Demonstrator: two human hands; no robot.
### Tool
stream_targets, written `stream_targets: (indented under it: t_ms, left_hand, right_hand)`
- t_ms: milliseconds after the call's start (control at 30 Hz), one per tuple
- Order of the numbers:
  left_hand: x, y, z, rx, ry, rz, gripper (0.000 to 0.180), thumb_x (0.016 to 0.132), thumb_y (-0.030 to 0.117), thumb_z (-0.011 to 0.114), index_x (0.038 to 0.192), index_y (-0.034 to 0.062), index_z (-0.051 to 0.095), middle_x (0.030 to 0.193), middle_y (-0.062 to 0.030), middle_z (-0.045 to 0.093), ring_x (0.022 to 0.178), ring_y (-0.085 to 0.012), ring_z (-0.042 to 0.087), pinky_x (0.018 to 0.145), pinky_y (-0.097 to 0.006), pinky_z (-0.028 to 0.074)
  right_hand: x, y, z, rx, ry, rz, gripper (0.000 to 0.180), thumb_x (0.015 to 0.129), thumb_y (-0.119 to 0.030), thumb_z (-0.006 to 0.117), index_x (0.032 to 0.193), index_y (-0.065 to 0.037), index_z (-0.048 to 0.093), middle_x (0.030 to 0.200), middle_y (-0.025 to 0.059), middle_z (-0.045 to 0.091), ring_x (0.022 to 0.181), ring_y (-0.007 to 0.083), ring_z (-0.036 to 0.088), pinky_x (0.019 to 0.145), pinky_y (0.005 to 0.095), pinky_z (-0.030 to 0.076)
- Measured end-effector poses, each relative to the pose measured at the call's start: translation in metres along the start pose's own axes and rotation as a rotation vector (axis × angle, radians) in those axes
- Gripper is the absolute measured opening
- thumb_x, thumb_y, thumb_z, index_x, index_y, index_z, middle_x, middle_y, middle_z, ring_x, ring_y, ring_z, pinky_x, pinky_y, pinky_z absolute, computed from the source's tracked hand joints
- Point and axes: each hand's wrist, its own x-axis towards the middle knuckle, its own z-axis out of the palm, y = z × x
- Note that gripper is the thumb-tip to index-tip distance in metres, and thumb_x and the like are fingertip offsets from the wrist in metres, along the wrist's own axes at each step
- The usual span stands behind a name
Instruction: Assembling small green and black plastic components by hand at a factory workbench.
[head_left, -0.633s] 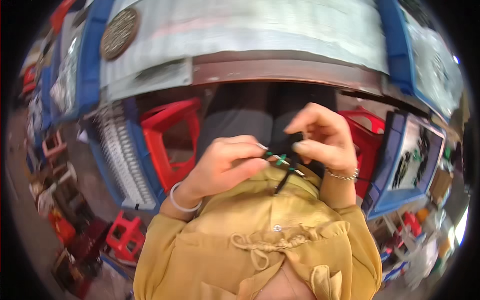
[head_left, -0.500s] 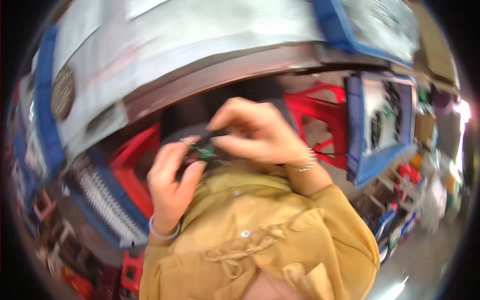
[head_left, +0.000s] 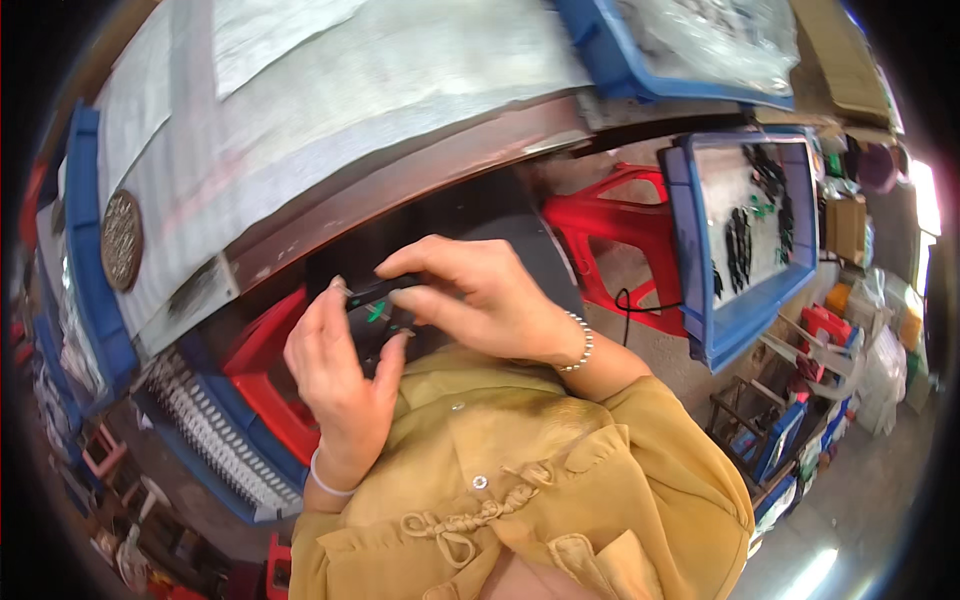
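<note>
Between my hands, over my lap, is a small black part with a bright green piece [head_left: 378, 308]; its exact kind is not clear. My right hand [head_left: 485, 300] grips its black upper length between thumb and bent fingers. My left hand [head_left: 342, 375] has thumb and fingertips curled around the part's left and lower end, closed on it. Fingers cover much of the part. In a blue tray [head_left: 700, 250] at the right lie similar black pieces [head_left: 738, 250] with bits of green among them.
A table covered in white sheeting [head_left: 400, 60] lies ahead, its brown edge [head_left: 400, 180] near my hands. On it stand a round dish of small bits [head_left: 122, 240] and a blue bin with clear plastic [head_left: 600, 50]. Red stools [head_left: 600, 250] and a tray of white rows [head_left: 215, 430] sit alongside.
My head view has shifted slightly, and the picture is sharper. Both hands still hold the part; the right fingers now lie flatter along its black length.
</note>
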Motion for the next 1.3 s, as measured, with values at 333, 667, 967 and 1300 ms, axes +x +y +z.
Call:
stream_targets:
  t_ms: [333,667,967,1300]
  left_hand:
    - [0.006,-0.001,0.001,-0.078,0.064,0.054,0.066,0.062,0.013,0.077,0.122,-0.003,0.054,0.107,-0.0181,0.057,0.091,-0.0338,0.057,0.081,-0.043,0.044]
    - [0.001,-0.01,0.0,-0.143,0.109,0.062,0.053,0.06,0.007,0.076,0.11,-0.0023,0.06,0.092,-0.014,0.061,0.077,-0.0299,0.06,0.071,-0.04,0.048]
    - [-0.004,-0.013,-0.001,-0.472,-0.074,-0.179,0.037,0.069,0.002,0.075,0.103,-0.0006,0.062,0.085,-0.0134,0.063,0.075,-0.0263,0.064,0.067,-0.032,0.05]
    - [0.004,-0.044,0.001,-1.911,-0.862,-0.707,0.039,0.094,0.029,0.057,0.111,-0.006,0.059,0.096,-0.0139,0.068,0.081,-0.0195,0.068,0.072,-0.027,0.054]
  right_hand:
    - [-0.01,-0.007,0.002,0.173,0.057,0.197,0.019,0.087,0.001,0.06,0.106,0.002,0.061,0.086,0.0054,0.063,0.07,0.0082,0.063,0.062,0.0217,0.051]
    - [-0.006,-0.008,0.012,0.141,0.065,0.172,0.018,0.088,0.001,0.059,0.106,0.002,0.061,0.091,0.0073,0.062,0.071,0.0098,0.063,0.063,0.0219,0.051]
    - [-0.004,-0.007,0.012,0.111,0.022,0.171,0.017,0.089,-0.001,0.057,0.105,0.001,0.061,0.088,0.0064,0.062,0.07,0.0095,0.063,0.063,0.0223,0.051]
    - [0.009,-0.005,-0.016,0.429,-0.256,0.421,0.016,0.092,-0.008,0.056,0.104,0.001,0.06,0.079,-0.0006,0.058,0.066,0.004,0.054,0.059,0.0188,0.045]
